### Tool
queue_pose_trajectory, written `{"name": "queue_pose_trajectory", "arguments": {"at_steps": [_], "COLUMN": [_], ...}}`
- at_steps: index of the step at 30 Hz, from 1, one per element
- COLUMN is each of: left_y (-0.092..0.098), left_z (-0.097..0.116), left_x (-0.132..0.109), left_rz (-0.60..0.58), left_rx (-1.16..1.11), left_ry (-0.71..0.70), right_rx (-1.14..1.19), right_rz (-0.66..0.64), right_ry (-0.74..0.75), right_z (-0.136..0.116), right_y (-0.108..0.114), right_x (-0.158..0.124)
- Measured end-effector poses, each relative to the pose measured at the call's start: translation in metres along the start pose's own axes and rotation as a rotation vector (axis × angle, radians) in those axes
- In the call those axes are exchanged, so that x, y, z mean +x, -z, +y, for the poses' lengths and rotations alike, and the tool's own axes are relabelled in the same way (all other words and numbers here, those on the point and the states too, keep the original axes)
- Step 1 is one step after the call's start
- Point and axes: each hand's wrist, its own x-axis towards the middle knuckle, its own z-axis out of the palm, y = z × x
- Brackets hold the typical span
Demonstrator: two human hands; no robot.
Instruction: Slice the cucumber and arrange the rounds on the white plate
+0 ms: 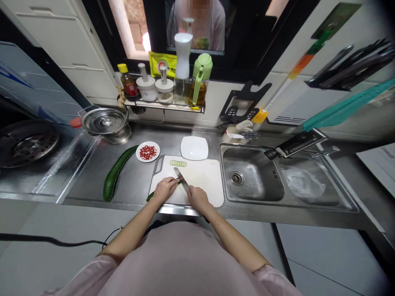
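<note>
My right hand [198, 198] is closed round the handle of a kitchen knife [180, 176], its blade pointing up and left over the white cutting board [206, 176]. Just left of the blade, my left hand [166, 189] presses down on a dark green cucumber [150, 196]. Most of that cucumber is hidden under the hand; one end shows below it, and a bit shows by the blade. Several pale cucumber slices [178, 163] lie overlapped in a row at the board's far side. A whole long cucumber [117, 174] rests on the steel counter to the left.
A plate of chopped red pieces [148, 152] and a white square plate [194, 148] stand behind the board. To the right is a sink [253, 172]. A steel pot [108, 123] sits back left, and a rack [166, 107] of bottles and jars hangs at the wall.
</note>
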Motion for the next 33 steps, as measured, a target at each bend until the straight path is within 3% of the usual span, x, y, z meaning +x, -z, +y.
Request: {"name": "queue_pose_trajectory", "arguments": {"at_steps": [33], "left_y": [0.0012], "left_z": [-0.0006], "left_x": [0.0014], "left_rz": [-0.017], "left_rx": [-0.035], "left_ry": [-0.015], "right_rx": [-0.008], "right_rz": [-0.015], "right_ry": [0.008], "right_z": [-0.0014], "right_y": [0.0002], "right_x": [0.0039]}}
